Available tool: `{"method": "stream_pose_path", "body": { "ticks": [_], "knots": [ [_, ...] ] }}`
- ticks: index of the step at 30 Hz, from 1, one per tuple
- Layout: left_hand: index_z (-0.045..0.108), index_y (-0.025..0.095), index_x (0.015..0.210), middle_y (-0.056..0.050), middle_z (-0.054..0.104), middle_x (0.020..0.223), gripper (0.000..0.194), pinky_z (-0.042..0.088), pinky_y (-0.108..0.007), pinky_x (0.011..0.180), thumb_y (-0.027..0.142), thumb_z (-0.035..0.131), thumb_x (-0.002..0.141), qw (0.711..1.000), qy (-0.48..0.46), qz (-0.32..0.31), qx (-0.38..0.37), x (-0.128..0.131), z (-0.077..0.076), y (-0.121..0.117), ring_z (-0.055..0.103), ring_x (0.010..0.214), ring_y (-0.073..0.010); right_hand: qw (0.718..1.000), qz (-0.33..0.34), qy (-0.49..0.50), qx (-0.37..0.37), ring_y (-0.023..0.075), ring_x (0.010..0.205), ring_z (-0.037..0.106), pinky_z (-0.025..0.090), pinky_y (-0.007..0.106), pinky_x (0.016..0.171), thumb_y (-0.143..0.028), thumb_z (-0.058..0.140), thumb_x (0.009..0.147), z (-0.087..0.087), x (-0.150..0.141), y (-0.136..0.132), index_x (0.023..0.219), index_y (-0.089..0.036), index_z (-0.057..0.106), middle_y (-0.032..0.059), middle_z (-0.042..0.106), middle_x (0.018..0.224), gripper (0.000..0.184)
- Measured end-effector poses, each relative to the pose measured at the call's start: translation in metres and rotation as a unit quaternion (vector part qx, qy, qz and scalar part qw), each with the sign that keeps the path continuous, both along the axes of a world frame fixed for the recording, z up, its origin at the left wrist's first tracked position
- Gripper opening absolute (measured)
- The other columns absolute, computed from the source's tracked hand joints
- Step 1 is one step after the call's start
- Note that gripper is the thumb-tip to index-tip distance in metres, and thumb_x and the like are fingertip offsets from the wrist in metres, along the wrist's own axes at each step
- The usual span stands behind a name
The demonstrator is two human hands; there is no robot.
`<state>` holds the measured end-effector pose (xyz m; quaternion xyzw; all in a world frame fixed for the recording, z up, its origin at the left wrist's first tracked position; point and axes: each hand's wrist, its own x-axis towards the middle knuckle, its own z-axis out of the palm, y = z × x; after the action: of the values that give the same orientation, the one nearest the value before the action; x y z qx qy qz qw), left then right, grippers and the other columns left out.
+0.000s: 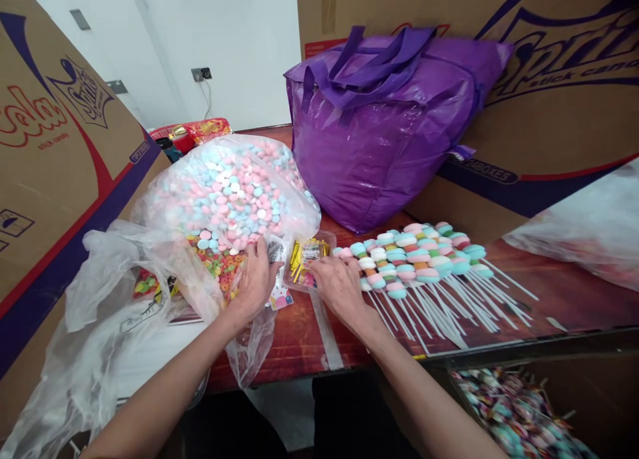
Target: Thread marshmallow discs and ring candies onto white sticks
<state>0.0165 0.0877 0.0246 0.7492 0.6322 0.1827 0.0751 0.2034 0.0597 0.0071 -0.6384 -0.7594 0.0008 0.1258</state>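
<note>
My left hand [257, 281] rests at the front edge of a clear bag of pink, blue and white round candies [234, 189]. Its thumb stands apart from the fingers, beside a small printed packet [276, 251]. Close by are colourful ring gummies [224, 269] in crumpled clear plastic. My right hand [340, 287] reaches over a clear plastic tub [327, 238] of gold twist ties [297, 259]. Its fingers are bent together at the tub, and what they hold, if anything, is hidden. Right of it lie several rows of candy skewers [419, 256] on white sticks.
A large purple bag [384, 133] stands at the back of the red-brown table [359, 352]. Printed cardboard boxes [64, 133] flank the table. A translucent bag [589, 219] sits at the right edge. Below it, a box holds wrapped candies [514, 406].
</note>
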Motion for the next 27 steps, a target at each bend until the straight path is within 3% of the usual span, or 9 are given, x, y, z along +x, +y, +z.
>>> {"method": "stream_pose_path", "body": {
  "ticks": [3,7,11,14,16,18,20,23,27],
  "knots": [
    [0.032,0.009,0.149,-0.027,0.051,0.133,0.065,0.047,-0.045,0.092,0.033,0.056,0.093,0.997,0.068,0.002,0.030,0.008,0.005,-0.001,0.056,0.116,-0.0359,0.997,-0.030,0.048,0.046,0.0211,0.086,0.060,0.028,0.035,0.079,-0.015,0.051,0.097,0.012,0.002,-0.009,0.099,-0.022,0.075,0.0069,0.074,0.095,0.025],
    [0.033,0.010,0.150,-0.030,0.042,0.143,0.072,0.040,-0.057,0.101,0.043,0.058,0.092,0.996,0.057,0.028,0.067,0.004,0.005,0.005,0.044,0.131,-0.0434,0.975,-0.035,0.161,0.148,0.0208,0.088,0.065,0.038,0.033,0.078,-0.014,0.046,0.099,0.019,0.007,-0.025,0.100,-0.019,0.075,0.0076,0.075,0.097,0.029],
    [0.045,0.011,0.145,-0.027,0.046,0.138,0.069,0.041,-0.058,0.100,0.046,0.063,0.088,0.993,-0.052,0.078,0.070,-0.005,0.024,-0.002,0.045,0.128,-0.0428,0.918,-0.036,0.292,0.266,0.0218,0.096,0.068,0.050,0.035,0.086,-0.018,0.050,0.099,0.018,0.008,-0.044,0.102,-0.018,0.074,0.0090,0.075,0.100,0.024],
    [0.072,0.016,0.107,-0.014,0.063,0.105,0.039,0.048,-0.044,0.092,0.049,0.061,0.088,0.976,-0.216,0.013,0.002,-0.001,0.041,-0.025,0.060,0.104,-0.0308,0.887,-0.030,0.354,0.294,0.0208,0.099,0.069,0.054,0.036,0.091,-0.015,0.056,0.097,0.020,0.001,-0.059,0.109,-0.019,0.073,0.0092,0.074,0.102,0.021],
    [0.075,0.017,0.082,-0.008,0.065,0.078,0.047,0.051,-0.035,0.078,0.058,0.053,0.090,0.916,-0.364,-0.050,-0.163,0.010,0.045,-0.044,0.063,0.081,-0.0234,0.887,0.011,0.365,0.282,0.0202,0.101,0.069,0.055,0.036,0.093,-0.012,0.056,0.096,0.022,-0.006,-0.067,0.111,-0.020,0.073,0.0096,0.074,0.104,0.024],
    [0.076,0.016,0.077,-0.006,0.067,0.072,0.049,0.051,-0.030,0.073,0.062,0.060,0.084,0.830,-0.490,-0.065,-0.259,0.022,0.040,-0.060,0.062,0.074,-0.0197,0.893,0.068,0.367,0.253,0.0200,0.104,0.068,0.056,0.035,0.093,-0.010,0.055,0.096,0.023,-0.011,-0.074,0.112,-0.020,0.074,0.0101,0.073,0.108,0.027],
    [0.077,0.016,0.079,-0.006,0.072,0.077,0.042,0.050,-0.027,0.072,0.058,0.074,0.073,0.763,-0.580,-0.016,-0.286,0.034,0.030,-0.069,0.063,0.077,-0.0178,0.891,0.106,0.383,0.217,0.0199,0.107,0.068,0.057,0.035,0.092,-0.011,0.053,0.096,0.021,-0.012,-0.079,0.111,-0.021,0.075,0.0104,0.072,0.111,0.028],
    [0.077,0.017,0.079,-0.006,0.075,0.082,0.038,0.051,-0.026,0.069,0.048,0.087,0.059,0.694,-0.655,0.075,-0.289,0.043,0.016,-0.076,0.065,0.077,-0.0165,0.874,0.075,0.454,0.158,0.0205,0.107,0.067,0.057,0.036,0.093,-0.015,0.057,0.094,0.016,-0.004,-0.087,0.110,-0.022,0.075,0.0102,0.071,0.113,0.025],
    [0.078,0.017,0.076,-0.004,0.075,0.082,0.037,0.053,-0.026,0.072,0.040,0.092,0.053,0.630,-0.718,0.092,-0.281,0.050,0.008,-0.080,0.066,0.074,-0.0138,0.781,-0.032,0.622,0.050,0.0184,0.089,0.070,0.060,0.033,0.079,-0.026,0.070,0.086,0.010,0.008,-0.099,0.116,-0.024,0.072,0.0083,0.073,0.110,0.031]
  ]
}}
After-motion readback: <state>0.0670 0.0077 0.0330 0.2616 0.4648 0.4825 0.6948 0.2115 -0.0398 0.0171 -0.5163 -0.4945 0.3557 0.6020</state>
